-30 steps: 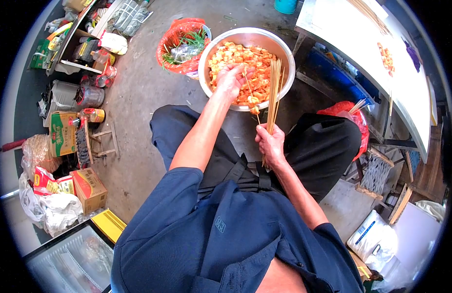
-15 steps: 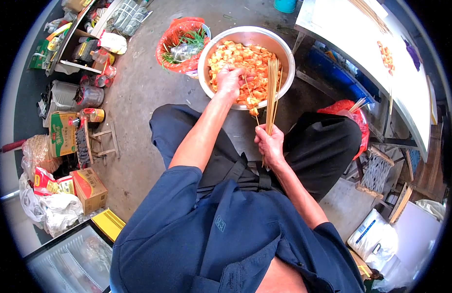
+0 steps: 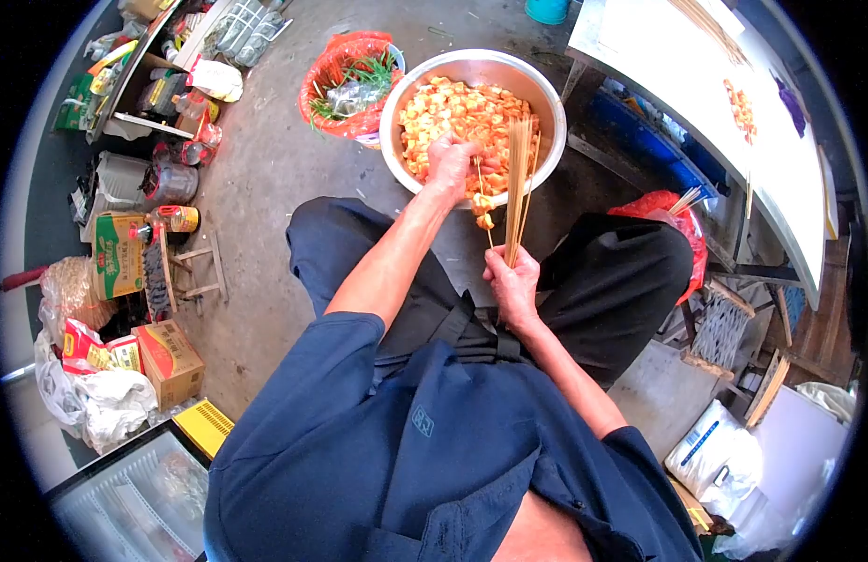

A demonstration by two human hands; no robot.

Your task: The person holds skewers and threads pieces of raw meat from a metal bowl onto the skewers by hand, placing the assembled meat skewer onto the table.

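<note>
A wide metal bowl [image 3: 391, 140] holds many orange-coated pieces [image 3: 457, 110]. My right hand [image 3: 511, 284] is closed round a bundle of thin wooden skewers [image 3: 518, 183] that point up past the bowl's near rim. It also grips one separate skewer carrying a few orange pieces [image 3: 482, 208]. My left hand [image 3: 450, 164] is over the near left part of the bowl, its fingers pinched at the upper end of that skewer; what exactly lies between the fingertips is too small to make out.
Left of the bowl stands a bucket lined with a red bag [image 3: 319, 80], with greens inside. A white table [image 3: 659, 70] is at the upper right, a red bag with skewers [image 3: 691, 234] beside my knee. Boxes [image 3: 169, 361] and a small stool [image 3: 204, 267] stand left.
The single skewer now shows more of its orange pieces below my left hand. My left hand has shifted slightly right, and my right hand slightly left with the bundle.
</note>
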